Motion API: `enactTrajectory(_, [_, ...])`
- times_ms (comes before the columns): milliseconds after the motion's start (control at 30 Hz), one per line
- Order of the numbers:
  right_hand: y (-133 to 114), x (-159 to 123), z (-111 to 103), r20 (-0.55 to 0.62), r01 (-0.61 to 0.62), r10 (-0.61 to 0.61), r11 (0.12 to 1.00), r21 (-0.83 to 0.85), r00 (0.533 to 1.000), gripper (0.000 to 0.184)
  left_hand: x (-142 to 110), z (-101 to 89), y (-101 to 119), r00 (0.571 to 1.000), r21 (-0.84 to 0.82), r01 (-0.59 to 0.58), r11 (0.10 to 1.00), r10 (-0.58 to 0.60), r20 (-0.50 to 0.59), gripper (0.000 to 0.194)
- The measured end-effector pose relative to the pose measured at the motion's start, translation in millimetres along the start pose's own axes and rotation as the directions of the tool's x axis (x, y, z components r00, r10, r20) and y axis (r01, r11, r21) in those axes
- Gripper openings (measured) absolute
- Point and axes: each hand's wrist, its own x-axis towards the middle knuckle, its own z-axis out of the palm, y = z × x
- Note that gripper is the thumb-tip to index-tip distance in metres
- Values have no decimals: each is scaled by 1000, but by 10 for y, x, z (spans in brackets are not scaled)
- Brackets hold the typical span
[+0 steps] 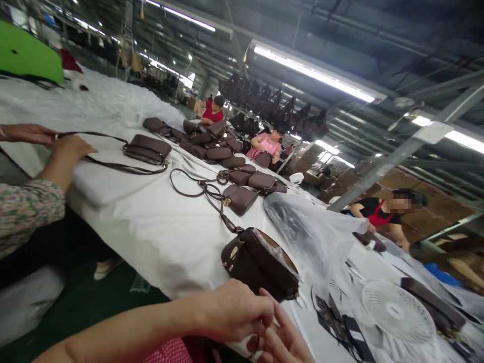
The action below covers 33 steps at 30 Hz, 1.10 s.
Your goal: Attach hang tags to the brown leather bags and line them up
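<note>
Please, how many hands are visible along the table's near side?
4: wearer's left hand and right hand, close together below the nearest brown bag; co-worker's two hands, at a strap, picture left. Others may be hidden.

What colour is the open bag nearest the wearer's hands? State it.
The open bag is dark brown, seen best in the head view.

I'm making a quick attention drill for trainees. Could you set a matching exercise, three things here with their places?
Things:
1. round white plastic fan
2. dark brown open handbag with tan inside
3. bright green flat-looking object

Places:
A. just beyond the person's left hand
B. picture's upper left
C. picture's lower right

Pairs: 1-C, 2-A, 3-B
</note>
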Motion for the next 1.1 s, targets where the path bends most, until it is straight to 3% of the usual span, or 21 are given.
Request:
enactTrajectory(67, [-169, 122, 24, 80, -25, 41, 983, -181, 996, 60, -21, -138, -124, 998, -162, 56, 985, -62, -34, 4])
enactTrajectory(133, [-385, 250, 36, 105, 77, -28, 861, -503, 994, 41, -20, -188, -324, 992, -371, 92, 924, -117, -46, 3])
enactTrajectory(200, [-654, 386, 59, 167, 243, -183, 579, -778, 969, 33, 8, -148, -583, 973, -531, 122, 839, -207, -102, 9])
enactTrajectory(267, [-980, 521, 78, 280, 353, -265, 287, -890, 923, 30, 60, -52, -858, 904, -536, 182, 825, -355, -240, 16])
enactTrajectory(333, [-1357, 647, 62, 336, 377, -277, 108, -920, 900, 30, 125, 54, -1097, 823, -453, 242, 858, -428, -373, 21])
enactTrajectory(367, [-1559, 707, 37, 341, 369, -301, 41, -928, 891, 30, 159, 99, -1188, 806, -420, 252, 872, -429, -408, 23])
enactTrajectory(433, [-1964, 828, -38, 344, 336, -416, -93, -937, 842, 34, 223, 163, -1307, 813, -413, 227, 882, -405, -418, 29])
enactTrajectory(467, [-2151, 894, -80, 344, 294, -512, -179, -939, 787, 38, 252, 183, -1337, 821, -429, 206, 880, -394, -412, 31])
enactTrajectory(500, [-2315, 966, -116, 348, 218, -620, -278, -936, 703, 42, 278, 198, -1353, 828, -449, 187, 874, -387, -407, 34])
enactTrajectory(567, [-2541, 1135, -163, 383, -23, -775, -455, -890, 503, 43, 318, 226, -1360, 837, -494, 142, 858, -370, -403, 38])
enactTrajectory(600, [-2596, 1236, -171, 429, -143, -791, -531, -835, 436, 40, 333, 245, -1361, 839, -514, 113, 850, -359, -408, 39])
enactTrajectory(633, [-2613, 1348, -170, 490, -225, -767, -608, -762, 413, 37, 347, 266, -1363, 840, -534, 84, 841, -348, -416, 38])
enactTrajectory(667, [-2597, 1470, -165, 556, -260, -711, -688, -678, 430, 33, 358, 291, -1370, 838, -553, 58, 831, -342, -426, 37])
enactTrajectory(767, [-2445, 1851, -170, 670, -162, -475, -865, -475, 570, 26, 395, 360, -1420, 818, -601, 19, 799, -358, -449, 33])
enactTrajectory(833, [-2326, 2064, -225, 617, -99, -414, -872, -479, 669, 25, 427, 385, -1468, 816, -602, -12, 799, -340, -467, 37])
enactTrajectory(933, [-2145, 2244, -350, 433, 29, -319, -777, -628, 843, 26, 491, 388, -1523, 842, -558, -65, 827, -255, -476, 46])
enactTrajectory(1000, [-2003, 2277, -401, 397, 254, -130, -583, -772, 909, 24, 543, 386, -1534, 861, -515, -65, 854, -213, -461, 52])
enactTrajectory(1067, [-1861, 2274, -402, 444, 430, 20, -289, -855, 896, 22, 604, 391, -1530, 870, -475, -45, 879, -199, -451, 55])
enactTrajectory(1100, [-1801, 2268, -389, 461, 462, 50, -175, -869, 886, 21, 638, 395, -1525, 865, -463, -32, 886, -207, -457, 54])
